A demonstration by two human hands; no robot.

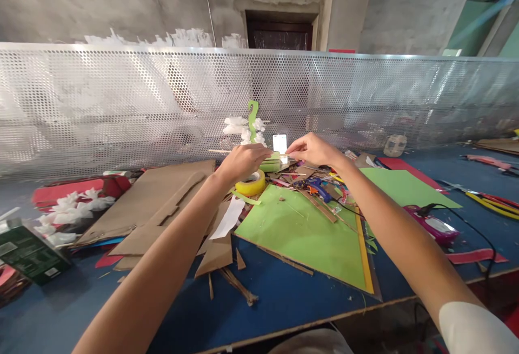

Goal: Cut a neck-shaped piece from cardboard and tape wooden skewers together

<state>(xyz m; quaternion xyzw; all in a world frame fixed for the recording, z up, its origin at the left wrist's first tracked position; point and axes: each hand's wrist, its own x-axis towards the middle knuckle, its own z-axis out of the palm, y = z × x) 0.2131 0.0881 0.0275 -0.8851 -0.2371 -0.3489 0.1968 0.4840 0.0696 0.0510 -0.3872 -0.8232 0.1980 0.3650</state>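
Observation:
My left hand and my right hand reach out over the far part of the table, a short gap between them. Both are closed, with fingertips pinched on a thin pale stick that runs roughly level and sticks out left of my left hand. Just behind stands a craft piece with a curled green paper strip and white tissue tufts. Under the fingers lies a green rolled or folded piece, partly hidden. A phone with a lit screen leans upright beyond the gap.
Yellow tape lies below my left hand. A blue glue gun rests among scraps near the green sheet. Brown cardboard is at left; a magenta device and pliers are at right. A perforated metal screen stands behind.

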